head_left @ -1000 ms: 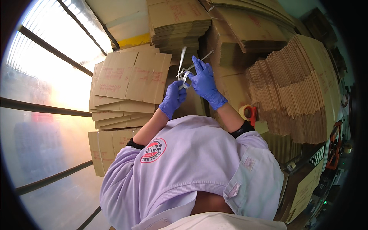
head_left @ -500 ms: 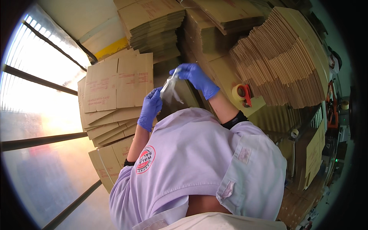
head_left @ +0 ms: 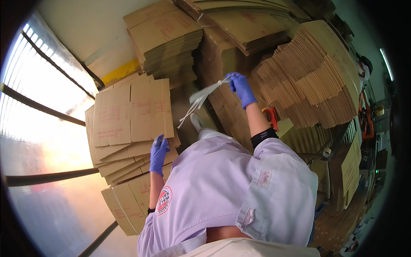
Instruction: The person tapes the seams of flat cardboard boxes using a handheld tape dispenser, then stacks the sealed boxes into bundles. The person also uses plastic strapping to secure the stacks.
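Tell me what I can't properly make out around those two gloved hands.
All in the head view:
- The gripped end of the white strips: covered by the right hand's fingers.
- Part of the red tape dispenser: behind the right forearm.
- The rest of the grey shoe: covered by clothing.
- Whether the left hand touches the cardboard: the glove hides any contact.

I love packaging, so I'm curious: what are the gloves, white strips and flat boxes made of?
Gloves: thin rubber, perhaps nitrile, matte-looking, judging by the snug fit. White strips: probably plastic, slightly shiny; they look ribbon-like. Flat boxes: matte brown cardboard, by their creased panels.
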`<move>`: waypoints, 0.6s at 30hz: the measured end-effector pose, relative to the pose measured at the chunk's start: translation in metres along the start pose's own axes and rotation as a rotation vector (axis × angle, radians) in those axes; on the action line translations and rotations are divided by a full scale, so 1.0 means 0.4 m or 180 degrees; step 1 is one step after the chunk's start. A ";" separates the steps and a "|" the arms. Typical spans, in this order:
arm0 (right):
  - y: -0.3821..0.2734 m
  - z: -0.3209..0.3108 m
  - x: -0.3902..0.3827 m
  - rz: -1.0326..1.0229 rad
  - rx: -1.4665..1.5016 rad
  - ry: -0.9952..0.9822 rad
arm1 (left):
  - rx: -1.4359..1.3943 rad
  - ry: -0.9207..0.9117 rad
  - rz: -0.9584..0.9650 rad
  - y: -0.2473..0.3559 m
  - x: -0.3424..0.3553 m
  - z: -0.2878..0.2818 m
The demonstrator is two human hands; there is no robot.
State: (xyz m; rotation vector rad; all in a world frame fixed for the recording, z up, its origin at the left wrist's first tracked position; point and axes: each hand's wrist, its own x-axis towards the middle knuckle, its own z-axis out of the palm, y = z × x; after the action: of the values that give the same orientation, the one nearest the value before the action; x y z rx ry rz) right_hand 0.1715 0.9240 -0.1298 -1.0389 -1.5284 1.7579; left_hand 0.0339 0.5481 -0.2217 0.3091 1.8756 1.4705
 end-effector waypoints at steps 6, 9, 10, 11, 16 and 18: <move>-0.228 -0.113 0.153 -0.1495 0.1547 0.1673 | -0.0377 0.0580 -0.0595 -0.101 0.000 -0.130; -0.301 -0.199 0.271 -0.3214 0.1217 0.2307 | -0.0637 0.0805 -0.0762 -0.122 0.018 -0.143; -0.322 -0.207 0.290 -0.3753 -0.0340 0.3064 | -0.0738 0.0869 -0.0804 -0.123 0.038 -0.143; -0.331 -0.202 0.320 -0.4112 -0.1960 0.3674 | -0.0785 0.0925 -0.0817 -0.121 0.052 -0.141; -0.236 -0.287 0.496 -0.2494 -0.3235 0.4024 | -0.0842 0.1082 -0.0869 -0.053 0.119 -0.096; -0.114 -0.350 0.598 -0.0760 -0.3672 0.3600 | -0.0731 0.1057 -0.0881 -0.044 0.159 -0.096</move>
State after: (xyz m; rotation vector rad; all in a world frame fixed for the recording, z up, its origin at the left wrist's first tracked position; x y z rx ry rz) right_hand 0.1613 1.2047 -0.1334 -1.7761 -1.6163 -0.1842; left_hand -0.0326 0.5512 -0.2592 -0.3105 1.8824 1.5928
